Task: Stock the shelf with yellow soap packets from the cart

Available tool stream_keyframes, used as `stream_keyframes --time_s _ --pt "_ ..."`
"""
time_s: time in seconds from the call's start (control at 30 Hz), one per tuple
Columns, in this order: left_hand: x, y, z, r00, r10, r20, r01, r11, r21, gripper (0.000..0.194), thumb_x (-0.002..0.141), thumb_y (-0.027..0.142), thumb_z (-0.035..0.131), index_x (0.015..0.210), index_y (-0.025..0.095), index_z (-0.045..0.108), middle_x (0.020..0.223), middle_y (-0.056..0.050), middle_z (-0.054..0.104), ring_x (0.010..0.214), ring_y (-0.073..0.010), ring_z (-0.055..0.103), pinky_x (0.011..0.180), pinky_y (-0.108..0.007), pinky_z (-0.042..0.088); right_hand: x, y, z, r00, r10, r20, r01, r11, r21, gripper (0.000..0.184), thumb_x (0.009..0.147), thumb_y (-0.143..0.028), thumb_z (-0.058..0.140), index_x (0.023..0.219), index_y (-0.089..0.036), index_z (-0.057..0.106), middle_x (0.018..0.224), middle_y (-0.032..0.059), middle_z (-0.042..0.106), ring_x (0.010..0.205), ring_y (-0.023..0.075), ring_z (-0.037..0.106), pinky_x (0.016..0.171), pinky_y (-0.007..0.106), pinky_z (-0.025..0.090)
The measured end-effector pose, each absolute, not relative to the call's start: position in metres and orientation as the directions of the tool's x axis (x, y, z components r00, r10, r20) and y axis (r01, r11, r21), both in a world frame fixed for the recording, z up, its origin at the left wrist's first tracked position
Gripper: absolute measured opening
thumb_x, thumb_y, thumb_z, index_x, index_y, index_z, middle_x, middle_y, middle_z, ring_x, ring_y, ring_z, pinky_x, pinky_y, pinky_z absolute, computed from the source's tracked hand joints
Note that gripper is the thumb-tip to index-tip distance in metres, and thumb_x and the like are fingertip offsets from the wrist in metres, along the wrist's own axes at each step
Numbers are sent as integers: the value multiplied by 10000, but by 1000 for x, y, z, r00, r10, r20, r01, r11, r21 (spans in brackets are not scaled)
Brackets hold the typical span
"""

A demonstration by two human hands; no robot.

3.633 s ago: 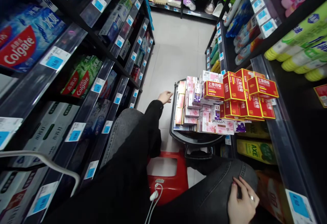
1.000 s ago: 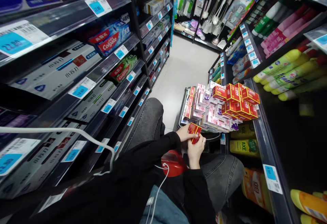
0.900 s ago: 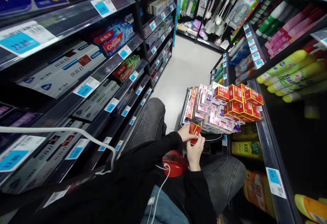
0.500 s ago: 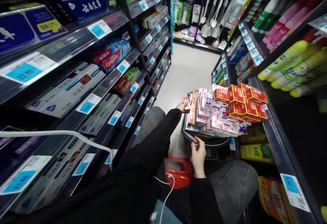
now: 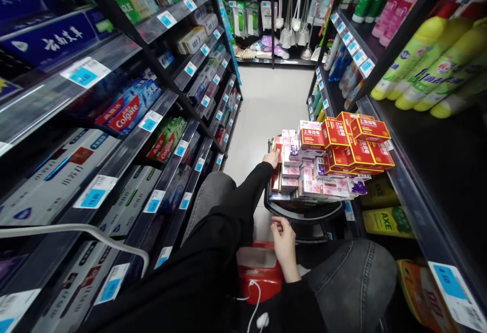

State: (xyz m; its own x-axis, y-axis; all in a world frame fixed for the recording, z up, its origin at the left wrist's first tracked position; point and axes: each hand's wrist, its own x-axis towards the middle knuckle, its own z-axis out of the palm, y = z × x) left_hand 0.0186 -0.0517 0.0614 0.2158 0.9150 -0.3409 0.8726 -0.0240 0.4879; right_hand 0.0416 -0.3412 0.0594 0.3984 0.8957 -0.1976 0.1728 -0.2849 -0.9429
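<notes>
My left hand (image 5: 271,158) reaches to the left end of a stack of small boxes, its fingers closed on a small red box (image 5: 278,145) against the stack. White-and-pink boxes (image 5: 312,182) and red-and-yellow boxes (image 5: 360,150) are piled above the rim of a dark basket (image 5: 304,215). My right hand (image 5: 283,242) hovers just on my side of that rim, apart from it. Its fingers are curled in, and nothing shows in them. Part of the red box is hidden behind my left fingers.
Toothpaste shelves (image 5: 167,95) line the left side. On the right, a shelf holds yellow spray bottles (image 5: 426,64), with yellow AXE packs (image 5: 386,221) below. A red plastic object (image 5: 258,272) sits between my knees, with a white cable (image 5: 254,292) over it. Brushes hang at the aisle's end.
My left hand has brought the red box from beside the stack in against its left end. My right hand has left the basket rim and drawn back towards me. The view has shifted.
</notes>
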Motion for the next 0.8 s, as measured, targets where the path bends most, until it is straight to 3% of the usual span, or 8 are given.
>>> stream_keyframes --time_s 0.13,0.43,0.8 --pt "22 -51 56 185 916 -356 907 -20 420 557 997 409 176 1331 93 490 1287 -214 580 1187 -294 572 995 -384 421 40 -341 61 362 906 -222 165 -296 -941 261 810 -319 487 890 -165 682 797 73 663 707 177 617 688 280 479" --pt "19 -54 56 165 913 -374 933 -21 360 560 995 430 186 1235 93 563 1229 -185 626 1167 -265 584 963 -323 423 41 -341 61 348 900 -262 153 -330 -931 271 788 -332 492 888 -170 684 778 63 660 681 170 605 680 276 476" --pt "15 -50 56 163 903 -398 915 13 403 572 986 453 227 1239 76 575 1248 -193 617 1174 -254 580 948 -289 423 39 -342 56 349 893 -283 90 -333 -939 279 765 -356 523 868 -164 697 744 61 674 636 166 604 639 270 484"
